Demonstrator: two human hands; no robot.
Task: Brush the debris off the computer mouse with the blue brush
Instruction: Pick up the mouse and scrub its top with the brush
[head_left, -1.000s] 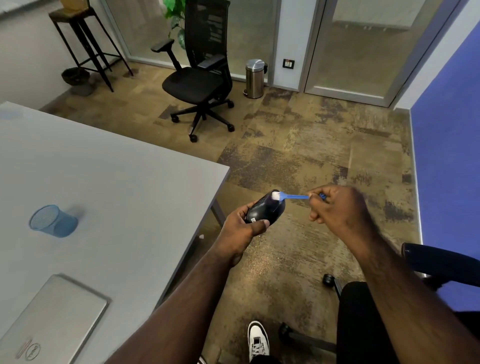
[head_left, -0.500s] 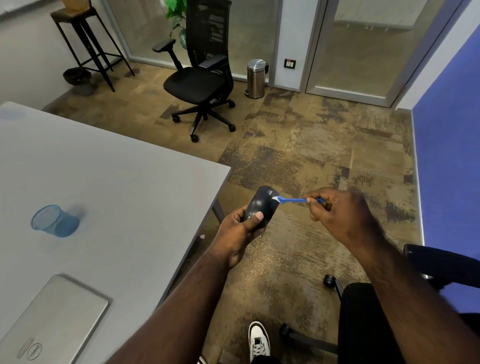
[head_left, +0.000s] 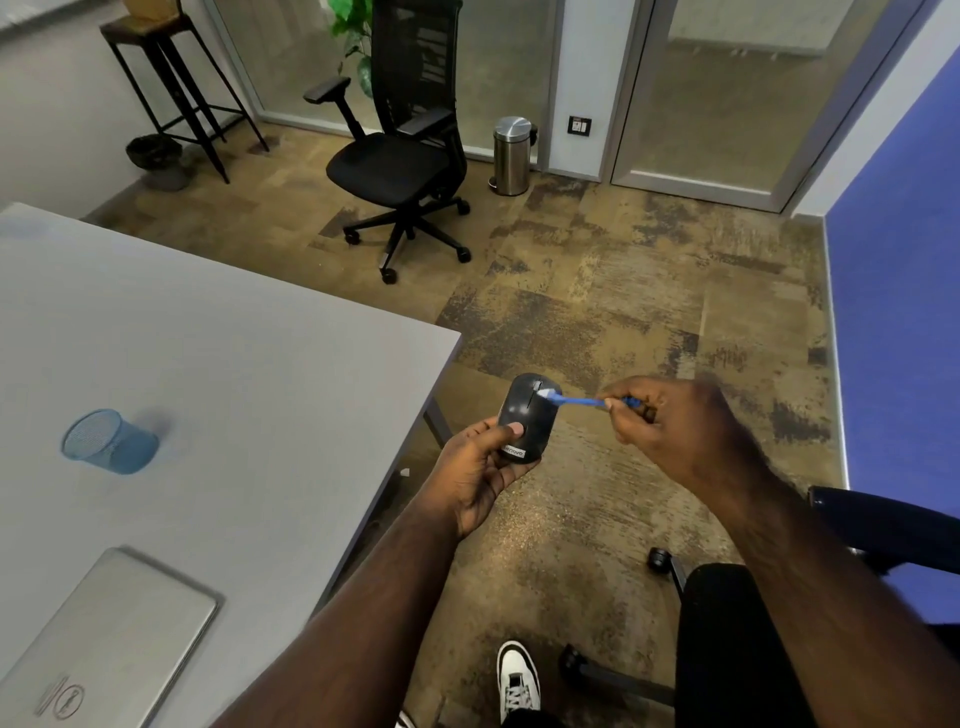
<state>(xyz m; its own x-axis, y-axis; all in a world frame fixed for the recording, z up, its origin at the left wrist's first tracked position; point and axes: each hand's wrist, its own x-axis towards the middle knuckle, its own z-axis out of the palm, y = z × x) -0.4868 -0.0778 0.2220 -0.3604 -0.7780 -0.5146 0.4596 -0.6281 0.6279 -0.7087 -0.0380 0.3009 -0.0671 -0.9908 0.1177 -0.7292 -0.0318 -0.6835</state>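
A black computer mouse (head_left: 525, 410) is held above the floor, just right of the table corner, top side facing me and its scroll wheel visible. My left hand (head_left: 480, 473) grips it from below, thumb pressed on its back end. My right hand (head_left: 665, 431) pinches the thin handle of a small blue brush (head_left: 582, 401). The brush's white bristles rest on the mouse's front right edge, beside the wheel. Most of the handle's rear end is hidden in my fingers.
A grey table (head_left: 223, 395) fills the left, carrying a blue mesh cup (head_left: 109, 441) and a closed silver laptop (head_left: 104, 639). A black office chair (head_left: 400, 156) and a steel bin (head_left: 511, 156) stand further back. My seat's armrest (head_left: 883, 525) is at right.
My left hand has rotated the mouse from its underside and side to its top facing me. The brush tip has shifted from the mouse's upper end to its front right edge.
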